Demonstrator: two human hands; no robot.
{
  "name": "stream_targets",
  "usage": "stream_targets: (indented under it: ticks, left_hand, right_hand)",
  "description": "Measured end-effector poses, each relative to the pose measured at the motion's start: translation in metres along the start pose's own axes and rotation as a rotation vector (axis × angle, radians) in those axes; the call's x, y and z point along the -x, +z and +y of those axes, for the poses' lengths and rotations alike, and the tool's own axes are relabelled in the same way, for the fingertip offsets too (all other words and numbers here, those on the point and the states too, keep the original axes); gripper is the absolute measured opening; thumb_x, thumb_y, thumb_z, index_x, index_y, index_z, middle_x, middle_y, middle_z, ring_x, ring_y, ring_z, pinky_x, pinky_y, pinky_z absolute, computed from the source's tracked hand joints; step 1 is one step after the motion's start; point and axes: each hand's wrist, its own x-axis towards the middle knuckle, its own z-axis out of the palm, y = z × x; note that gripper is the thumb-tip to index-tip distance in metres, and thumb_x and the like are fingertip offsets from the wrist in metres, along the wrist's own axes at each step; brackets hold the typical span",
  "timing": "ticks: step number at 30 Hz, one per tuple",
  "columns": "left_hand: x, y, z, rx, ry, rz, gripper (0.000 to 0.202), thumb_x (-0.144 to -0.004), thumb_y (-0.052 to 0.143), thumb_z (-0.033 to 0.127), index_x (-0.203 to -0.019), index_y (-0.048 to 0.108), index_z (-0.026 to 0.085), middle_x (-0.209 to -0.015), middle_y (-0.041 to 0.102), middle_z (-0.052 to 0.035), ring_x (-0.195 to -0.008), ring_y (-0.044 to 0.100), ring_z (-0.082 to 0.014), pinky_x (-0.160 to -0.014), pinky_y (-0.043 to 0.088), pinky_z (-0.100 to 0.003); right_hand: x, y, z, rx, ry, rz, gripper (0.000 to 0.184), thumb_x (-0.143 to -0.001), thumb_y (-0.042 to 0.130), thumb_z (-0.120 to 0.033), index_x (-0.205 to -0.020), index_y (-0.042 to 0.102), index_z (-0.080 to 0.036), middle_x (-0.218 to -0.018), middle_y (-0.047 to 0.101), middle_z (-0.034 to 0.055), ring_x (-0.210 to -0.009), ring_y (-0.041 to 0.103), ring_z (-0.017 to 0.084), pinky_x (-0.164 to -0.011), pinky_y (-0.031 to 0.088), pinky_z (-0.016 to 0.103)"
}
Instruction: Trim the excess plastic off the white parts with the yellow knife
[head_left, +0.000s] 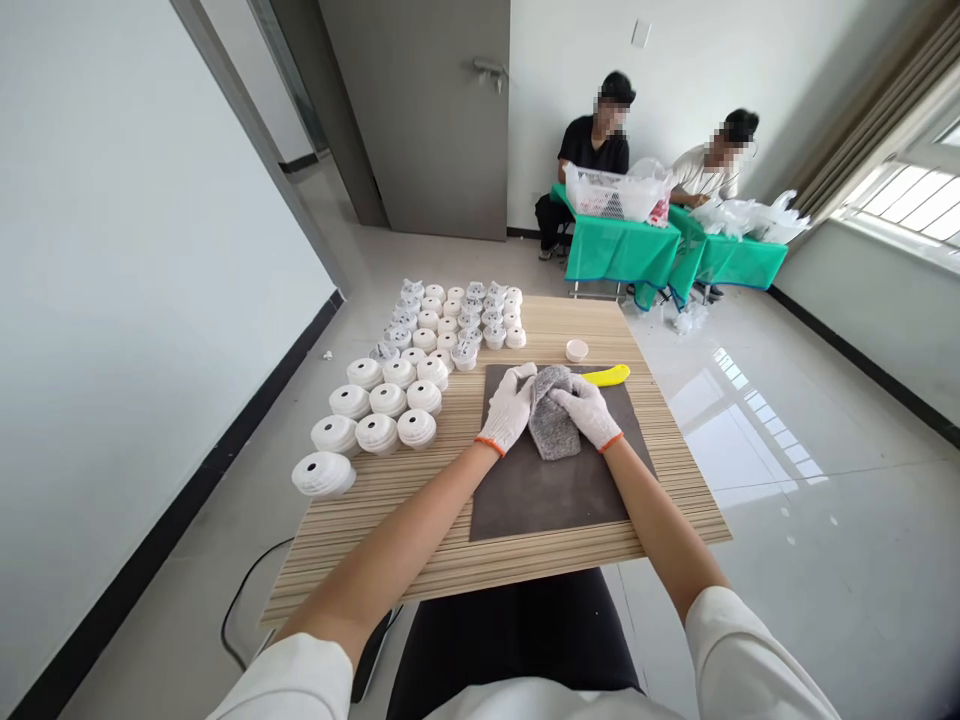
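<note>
No legible text, no readable numbers

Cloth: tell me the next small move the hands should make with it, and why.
Probably a small rub with the right hand, the left hand steadying: the right grips the bunched cloth, and the left sits against its edge. Whether the cloth wraps anything is hidden.

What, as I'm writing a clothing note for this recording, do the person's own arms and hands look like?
The left hand and right hand wear matching white, knit-looking gloves, each edged at the wrist with a thin orange band. The forearms are bare, and loose white sleeves end around the elbows. No cables or markings show on them.
</note>
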Motion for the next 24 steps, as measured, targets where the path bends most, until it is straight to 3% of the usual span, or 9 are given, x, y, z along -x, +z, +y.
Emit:
stream_targets:
  ticks: [3,9,17,24]
  left_hand:
    - [0.003,0.0,0.001,-0.112,0.058,0.066,0.028,-0.094,0.06,0.031,-0.119,0.067,0.022,-0.133,0.07,-0.0078,-0.131,0.06,-0.0214,-0.119,0.039,-0.036]
    - [0.002,0.002,0.001,-0.162,0.112,0.034,0.026,-0.096,0.055,0.026,-0.118,0.068,0.021,-0.135,0.07,-0.0088,-0.133,0.06,-0.0215,-0.121,0.039,-0.035]
    - [0.001,0.002,0.003,-0.18,0.166,0.023,0.024,-0.093,0.056,0.024,-0.111,0.072,0.023,-0.127,0.074,-0.0074,-0.125,0.066,-0.0231,-0.117,0.045,-0.037]
    - [0.003,0.001,0.003,-0.3,0.139,0.02,0.031,-0.095,0.057,0.033,-0.121,0.071,0.023,-0.134,0.071,-0.0081,-0.128,0.063,-0.0239,-0.116,0.043,-0.037]
  right_hand:
    - [-0.001,0.004,0.002,0.052,-0.037,0.007,0.026,-0.081,0.067,-0.042,-0.096,0.074,-0.022,-0.104,0.072,0.0029,-0.103,0.065,0.022,-0.099,0.048,0.034]
    - [0.004,0.002,-0.008,0.202,-0.068,0.046,0.018,-0.079,0.072,-0.04,-0.083,0.07,-0.023,-0.097,0.07,0.0011,-0.097,0.063,0.022,-0.096,0.048,0.033]
    - [0.004,0.002,-0.01,0.278,-0.032,0.078,0.026,-0.079,0.072,-0.047,-0.076,0.068,-0.021,-0.088,0.069,0.0007,-0.087,0.062,0.021,-0.086,0.05,0.033]
    - [0.001,0.009,0.002,0.286,-0.063,0.087,0.025,-0.086,0.068,-0.046,-0.09,0.072,-0.021,-0.098,0.072,0.004,-0.097,0.063,0.022,-0.091,0.046,0.032]
